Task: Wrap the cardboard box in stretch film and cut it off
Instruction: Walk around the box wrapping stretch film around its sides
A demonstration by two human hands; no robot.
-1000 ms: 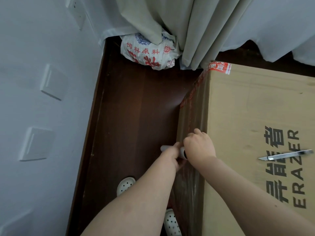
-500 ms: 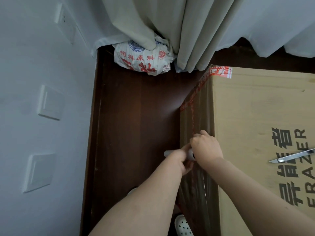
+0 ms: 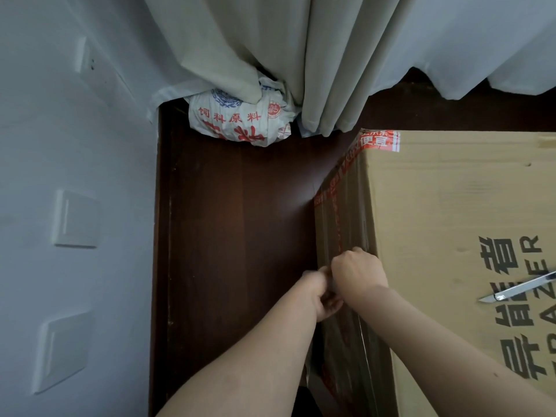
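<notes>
We have the cardboard box (image 3: 457, 224) standing on the dark wood floor (image 3: 240, 224), its left side turned toward the wall (image 3: 75, 176), and that side is where the work sits: a sheet of stretch film (image 3: 343, 230) lies glossy and wrinkled over the red-printed tape on the face, from the far corner down toward us. Both hands meet just at the box's upper left edge, which makes sense if we are drawing the film along this face and keeping it tight against the cardboard. Our left hand (image 3: 320, 291) comes in from the floor side, wrist bent, fingers (image 3: 332, 303) curled shut around something small that we take to be the end of the film roll, though the roll itself is hidden behind the knuckles and we cannot be sure. Our right hand (image 3: 356, 270) reaches across from over the box top, forearm lying along the edge, closed into a loose fist touching the left hand; what it grips we cannot tell, likely the same roll or the film's margin. The knife (image 3: 519, 288) rests on the box top, well apart from both hands, blade pointing toward them, parked there, we judge, for the cut at the end. Beyond the box, a printed sack (image 3: 240, 121) slumps in the corner under the curtain (image 3: 301, 55).
</notes>
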